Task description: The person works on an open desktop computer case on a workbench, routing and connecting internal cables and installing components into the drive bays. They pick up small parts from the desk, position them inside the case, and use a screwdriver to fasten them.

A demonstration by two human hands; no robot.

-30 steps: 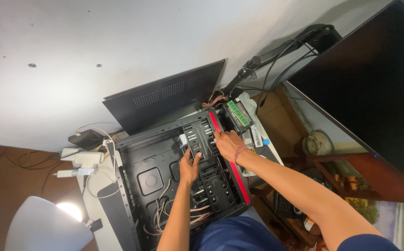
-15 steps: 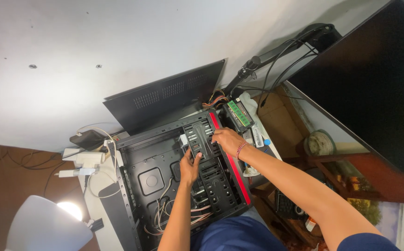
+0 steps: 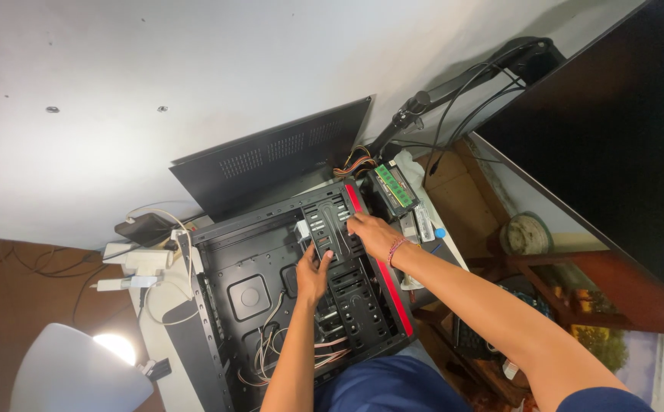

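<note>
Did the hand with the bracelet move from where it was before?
Yes, a little. The right hand slid away from the green circuit board, along the red strip of the computer case. The left hand sits beside it on the drive cage.

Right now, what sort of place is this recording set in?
Likely a home desk used for computer building: an open black computer case lies on the white table, its side panel against the wall, a dark monitor alongside.

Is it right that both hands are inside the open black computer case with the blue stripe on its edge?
Not quite. The stripe along the edge of the black computer case is red, not blue, as the head view shows. The rest holds: the left hand and the right hand both reach into the open case, at its drive bracket.
</note>
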